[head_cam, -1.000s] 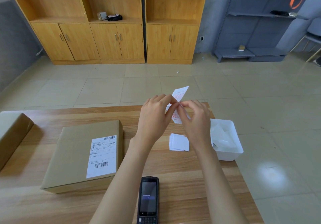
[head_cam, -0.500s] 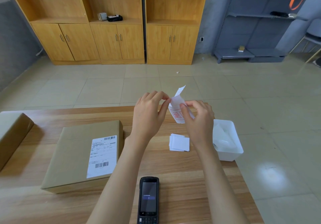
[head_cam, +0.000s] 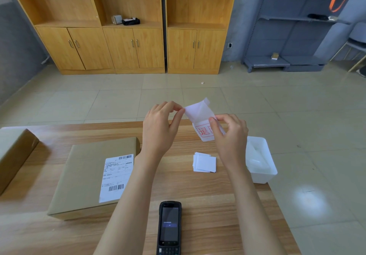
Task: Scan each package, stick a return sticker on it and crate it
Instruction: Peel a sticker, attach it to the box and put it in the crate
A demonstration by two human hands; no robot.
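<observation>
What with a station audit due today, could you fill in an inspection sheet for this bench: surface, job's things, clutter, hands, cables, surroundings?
Surface: wooden table, grain visible.
Job's things: cardboard package flat, label up; second package at left edge; scanner at near edge; sticker stack beside the right wrist.
Clutter: white bin at right edge, white scraps inside.
Hands: left hand pinches the return sticker's blank flap; right hand pinches its red-printed part.
Cables: nothing seen.
Surroundings: wooden cabinets, grey shelving, tiled floor.
</observation>
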